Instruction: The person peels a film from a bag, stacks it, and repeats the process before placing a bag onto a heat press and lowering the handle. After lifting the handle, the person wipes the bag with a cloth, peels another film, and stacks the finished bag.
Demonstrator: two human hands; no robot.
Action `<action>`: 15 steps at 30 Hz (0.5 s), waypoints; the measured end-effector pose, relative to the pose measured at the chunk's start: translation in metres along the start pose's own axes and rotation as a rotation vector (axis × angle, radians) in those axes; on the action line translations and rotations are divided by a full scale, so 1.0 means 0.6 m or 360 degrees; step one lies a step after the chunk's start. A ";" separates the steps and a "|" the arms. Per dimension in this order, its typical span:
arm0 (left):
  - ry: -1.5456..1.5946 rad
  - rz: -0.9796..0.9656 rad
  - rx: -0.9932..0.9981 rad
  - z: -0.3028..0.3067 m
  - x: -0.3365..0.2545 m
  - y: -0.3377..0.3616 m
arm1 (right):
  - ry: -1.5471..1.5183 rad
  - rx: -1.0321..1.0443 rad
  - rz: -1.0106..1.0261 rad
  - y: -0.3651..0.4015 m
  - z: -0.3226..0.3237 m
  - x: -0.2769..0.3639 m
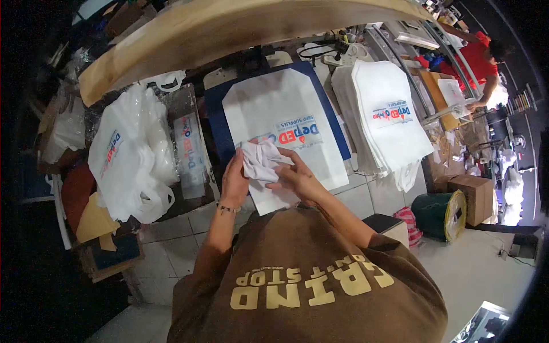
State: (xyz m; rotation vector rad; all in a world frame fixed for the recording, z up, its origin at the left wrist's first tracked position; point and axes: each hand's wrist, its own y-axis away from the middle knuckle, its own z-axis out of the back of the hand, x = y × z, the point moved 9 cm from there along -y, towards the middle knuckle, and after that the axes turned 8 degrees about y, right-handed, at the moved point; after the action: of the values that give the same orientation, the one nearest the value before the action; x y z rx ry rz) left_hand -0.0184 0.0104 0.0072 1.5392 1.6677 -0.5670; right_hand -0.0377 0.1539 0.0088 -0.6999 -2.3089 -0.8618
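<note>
A crumpled white cloth (262,162) is bunched between my two hands, over the lower part of a printed white bag (257,103). My left hand (233,184), with a bracelet at the wrist, grips the cloth from its left side. On the other side, the bent fingers of my right hand (298,178) hold the cloth's right edge. The bag lies flat on a dark blue board (214,123), its blue and red print partly behind the cloth and hands.
Printed white bags are stacked to the right (366,86), and white handled bags (128,148) pile up at left. Beside that pile lies a printing screen (190,154). A wooden beam (246,34) crosses above the board. A person in red (480,63) works at far right.
</note>
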 end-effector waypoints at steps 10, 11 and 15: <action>0.0875 0.0029 0.0026 -0.076 0.048 0.046 | 0.2255 -0.0539 0.1718 0.127 -0.056 0.172; 0.1072 0.0103 0.0206 -0.093 0.049 0.055 | 0.2261 -0.0471 0.1824 0.133 -0.065 0.174; 0.0507 0.0212 -0.0012 -0.073 0.074 0.107 | 0.2086 0.0050 0.1517 0.093 -0.058 0.137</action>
State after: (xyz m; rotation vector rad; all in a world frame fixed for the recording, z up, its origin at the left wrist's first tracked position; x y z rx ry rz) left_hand 0.0349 0.0822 0.0102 1.7913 1.7785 -0.2538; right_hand -0.0484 0.1876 0.1078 -0.7505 -0.6772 -0.5104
